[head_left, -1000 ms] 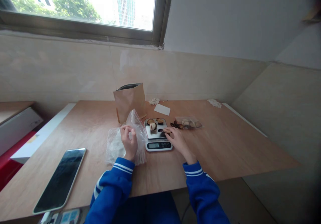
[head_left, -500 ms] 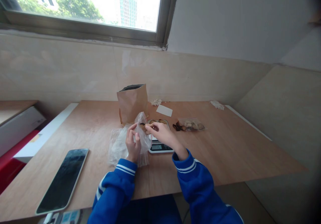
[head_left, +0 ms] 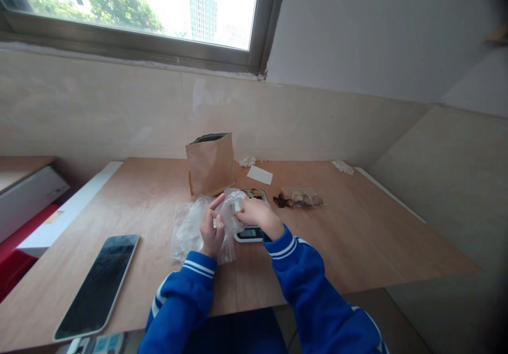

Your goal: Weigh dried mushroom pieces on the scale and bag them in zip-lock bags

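My left hand (head_left: 211, 229) holds a small clear plastic bag (head_left: 230, 210) up by its edge, fingers closed on it. My right hand (head_left: 256, 212) is at the bag's mouth, fingers pinched together and partly inside it; what they hold is hidden. Right behind both hands sits a small digital scale (head_left: 251, 232), mostly covered by them, with a few brown pieces on its far edge. More clear bags (head_left: 187, 228) lie flat under my left hand.
A brown paper bag (head_left: 210, 163) stands open behind the scale. A filled clear bag of brown pieces (head_left: 300, 198) and a white card (head_left: 259, 174) lie to the right. A phone (head_left: 97, 285) rests at front left on the wooden table (head_left: 377, 227).
My right hand left the scale, rose with a piece to the bag's mouth, and now pushes into the bag. My left hand kept the bag raised.
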Available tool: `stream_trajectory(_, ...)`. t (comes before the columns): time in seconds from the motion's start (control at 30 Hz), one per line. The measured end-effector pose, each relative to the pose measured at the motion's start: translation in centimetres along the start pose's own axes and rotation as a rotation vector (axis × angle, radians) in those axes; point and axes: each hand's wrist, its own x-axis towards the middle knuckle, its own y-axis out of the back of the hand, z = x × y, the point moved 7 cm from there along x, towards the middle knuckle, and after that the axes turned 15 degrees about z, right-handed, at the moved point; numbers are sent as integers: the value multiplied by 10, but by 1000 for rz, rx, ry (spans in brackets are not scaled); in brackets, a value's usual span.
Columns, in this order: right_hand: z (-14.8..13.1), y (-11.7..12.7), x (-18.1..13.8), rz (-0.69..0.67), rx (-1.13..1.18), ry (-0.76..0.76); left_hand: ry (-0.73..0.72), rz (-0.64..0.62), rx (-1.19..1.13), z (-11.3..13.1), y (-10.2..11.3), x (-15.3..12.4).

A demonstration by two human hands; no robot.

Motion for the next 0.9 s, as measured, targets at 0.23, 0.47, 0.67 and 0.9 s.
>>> stream_trajectory(0.23,-24,11,-9,-47,258,138,47,159,17,2,9,6)
stream_trajectory(0.47,40,18,1,272,215,-29,134,262,54,3,15,10)
stream_trajectory(0.67,34,-14,-15,325,60,290,115,260,24,7,14,12)
stream_trajectory(0.9,26,-28,-7,414,-18,232,155,245,109,4,16,12)
